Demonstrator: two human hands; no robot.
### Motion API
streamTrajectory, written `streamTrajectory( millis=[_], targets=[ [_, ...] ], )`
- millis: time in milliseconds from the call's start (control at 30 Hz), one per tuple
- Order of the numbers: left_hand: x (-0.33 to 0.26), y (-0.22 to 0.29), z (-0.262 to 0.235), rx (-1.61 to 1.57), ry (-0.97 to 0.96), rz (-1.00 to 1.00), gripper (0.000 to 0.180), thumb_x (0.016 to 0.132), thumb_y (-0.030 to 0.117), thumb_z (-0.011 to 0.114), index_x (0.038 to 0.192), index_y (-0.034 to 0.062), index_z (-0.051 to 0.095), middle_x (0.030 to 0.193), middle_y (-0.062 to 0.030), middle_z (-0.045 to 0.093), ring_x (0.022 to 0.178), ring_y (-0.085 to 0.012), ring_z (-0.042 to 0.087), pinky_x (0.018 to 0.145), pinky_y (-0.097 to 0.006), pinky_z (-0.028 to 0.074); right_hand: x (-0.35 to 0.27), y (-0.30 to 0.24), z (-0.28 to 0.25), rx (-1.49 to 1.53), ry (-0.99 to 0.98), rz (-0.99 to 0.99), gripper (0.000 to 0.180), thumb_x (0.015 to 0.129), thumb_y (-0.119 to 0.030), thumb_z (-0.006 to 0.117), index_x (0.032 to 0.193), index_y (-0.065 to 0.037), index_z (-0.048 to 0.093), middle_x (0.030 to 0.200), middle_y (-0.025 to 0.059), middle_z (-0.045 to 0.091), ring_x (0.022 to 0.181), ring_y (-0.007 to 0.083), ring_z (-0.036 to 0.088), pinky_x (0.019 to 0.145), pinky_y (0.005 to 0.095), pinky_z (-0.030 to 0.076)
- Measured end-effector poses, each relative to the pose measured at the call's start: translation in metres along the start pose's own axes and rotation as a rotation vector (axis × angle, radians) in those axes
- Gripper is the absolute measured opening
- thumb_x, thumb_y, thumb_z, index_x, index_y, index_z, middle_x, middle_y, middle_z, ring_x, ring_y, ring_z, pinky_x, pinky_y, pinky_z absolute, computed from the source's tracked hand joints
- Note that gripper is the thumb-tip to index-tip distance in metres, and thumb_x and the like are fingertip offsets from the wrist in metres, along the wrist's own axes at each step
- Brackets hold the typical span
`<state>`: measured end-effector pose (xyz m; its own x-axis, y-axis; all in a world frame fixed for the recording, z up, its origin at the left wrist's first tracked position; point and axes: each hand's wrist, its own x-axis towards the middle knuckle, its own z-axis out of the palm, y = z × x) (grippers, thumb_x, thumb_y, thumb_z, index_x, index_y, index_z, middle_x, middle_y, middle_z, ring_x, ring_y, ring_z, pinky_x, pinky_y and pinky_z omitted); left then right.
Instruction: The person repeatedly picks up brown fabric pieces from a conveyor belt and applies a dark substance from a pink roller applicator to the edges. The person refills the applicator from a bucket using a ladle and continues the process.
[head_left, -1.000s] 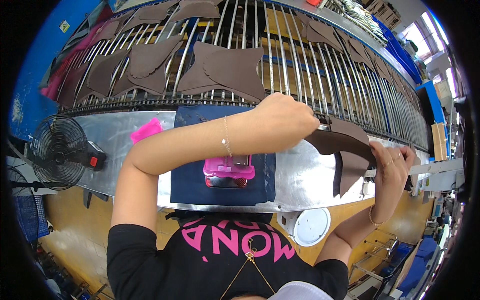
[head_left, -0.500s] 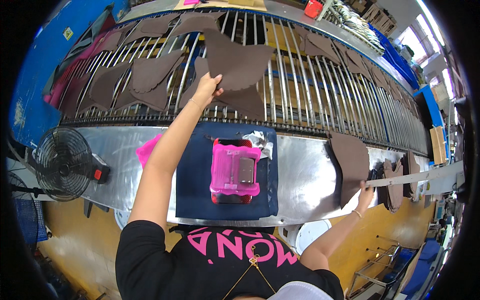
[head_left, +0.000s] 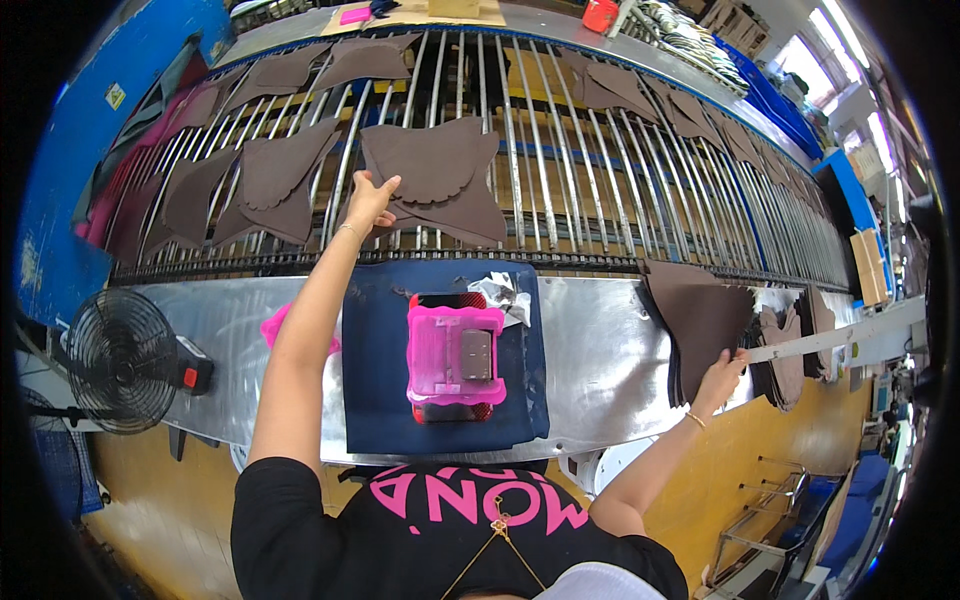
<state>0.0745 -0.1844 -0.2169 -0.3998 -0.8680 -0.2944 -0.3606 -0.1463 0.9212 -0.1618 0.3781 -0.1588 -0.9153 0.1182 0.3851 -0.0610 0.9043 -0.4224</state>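
Note:
Over the roller rack [head_left: 530, 140], my left hand [head_left: 368, 205] has its thumb and fingers apart. It is beside the left edge of a brown cut sheet piece [head_left: 425, 160] with a scalloped border. That piece lies flat, overlapping other brown pieces on the metal bars. At the right, my right hand [head_left: 718, 382] is closed at the edge of the top piece on a stack of brown cut pieces [head_left: 700, 320]; the fingertips are partly hidden there. Between my arms, a pink plastic template [head_left: 455, 355] with a metal block on it sits on a dark blue mat [head_left: 390, 410].
A black fan [head_left: 122, 360] stands on the left of the metal table [head_left: 590, 350]. More brown pieces [head_left: 790, 345] are stacked at the right, by a white bar [head_left: 840, 345]. A pink piece [head_left: 275, 325] lies beside my left forearm. Several brown pieces rest along the rack.
The scalloped brown piece, raised in my left hand before, now lies flat on the rack, let go. My left hand has moved slightly left and down. The right stack's top piece has shifted.

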Motion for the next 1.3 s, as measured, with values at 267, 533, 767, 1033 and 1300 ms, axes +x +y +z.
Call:
streamTrajectory(
  millis=[267, 533, 767, 1033, 1300],
  targets=[
    [-0.130, 0.067, -0.007, 0.170, -0.292, 0.831, 0.065, 0.082, 0.034, 0.072, 0.130, 0.0014, 0.045, 0.099, -0.0085, 0.059, 0.077, -0.0100, 0.062, 0.071, -0.024, 0.052, -0.030, -0.132, -0.070, 0.660, 0.128, -0.516, 0.037, 0.092, -0.026, 0.061, 0.108, 0.006, 0.050, 0.110, 0.0117, 0.052, 0.096, 0.0219, 0.051, 0.087, 0.0317, 0.040],
    [-0.232, 0.117, -0.078, -0.168, -0.454, 0.515, 0.022, 0.094, 0.017, 0.056, 0.109, 0.0011, 0.059, 0.087, 0.0003, 0.064, 0.072, -0.0053, 0.062, 0.049, -0.021, 0.054, -0.107, -0.223, -0.074, 1.203, -0.614, -0.555, 0.026, 0.084, -0.012, 0.070, 0.103, 0.003, 0.059, 0.091, 0.0051, 0.062, 0.081, 0.0087, 0.055, 0.072, 0.0226, 0.043],
    [-0.261, 0.082, -0.164, 0.044, -0.014, 0.571, 0.014, 0.091, 0.012, 0.061, 0.102, 0.0031, 0.062, 0.076, 0.0011, 0.062, 0.051, -0.0005, 0.053, 0.040, -0.014, 0.034, -0.155, -0.241, -0.049, 0.984, -0.728, -1.017, 0.013, 0.078, -0.007, 0.072, 0.081, 0.000, 0.062, 0.071, 0.0127, 0.061, 0.069, 0.0293, 0.057, 0.067, 0.0340, 0.045],
    [-0.282, 0.067, -0.180, 0.106, -0.019, 0.529, 0.011, 0.088, 0.007, 0.063, 0.097, 0.0012, 0.063, 0.077, -0.0015, 0.062, 0.053, -0.0060, 0.058, 0.041, -0.016, 0.040, -0.167, -0.223, -0.020, 0.905, -0.725, -1.073, 0.012, 0.069, -0.005, 0.078, 0.071, -0.003, 0.066, 0.065, 0.0085, 0.063, 0.061, 0.0251, 0.058, 0.070, 0.0320, 0.045],
    [-0.264, 0.042, -0.099, 0.321, -0.335, 0.519, 0.007, 0.089, 0.004, 0.059, 0.090, -0.0035, 0.058, 0.072, -0.0052, 0.055, 0.051, -0.0112, 0.061, 0.042, -0.021, 0.042, -0.129, -0.144, -0.016, 0.751, -0.762, -0.867, 0.013, 0.071, -0.002, 0.076, 0.084, -0.002, 0.073, 0.078, 0.0075, 0.069, 0.071, 0.0179, 0.064, 0.069, 0.0288, 0.047]
  ],
)
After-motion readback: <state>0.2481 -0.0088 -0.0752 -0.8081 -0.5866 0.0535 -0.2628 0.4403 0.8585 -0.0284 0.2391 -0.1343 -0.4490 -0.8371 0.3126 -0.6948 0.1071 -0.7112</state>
